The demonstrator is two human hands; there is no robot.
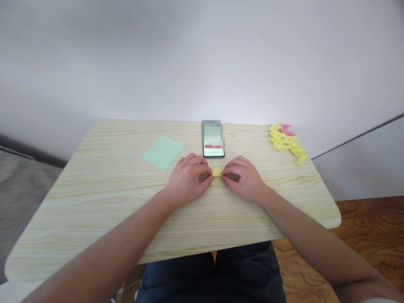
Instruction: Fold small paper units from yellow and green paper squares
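A small folded yellow paper piece (216, 171) lies on the light wooden table (94, 202), near its middle. My left hand (187, 179) pinches its left end with curled fingers. My right hand (243, 176) pinches its right end in the same way. Both hands rest on the tabletop, and only the middle of the paper shows between the fingertips.
A phone (213, 141) lies just beyond my hands. A pale green sheet of paper (163, 151) lies to the left of it. Several folded yellow and pink paper pieces (286, 141) are heaped at the far right corner. A white wall stands behind the table.
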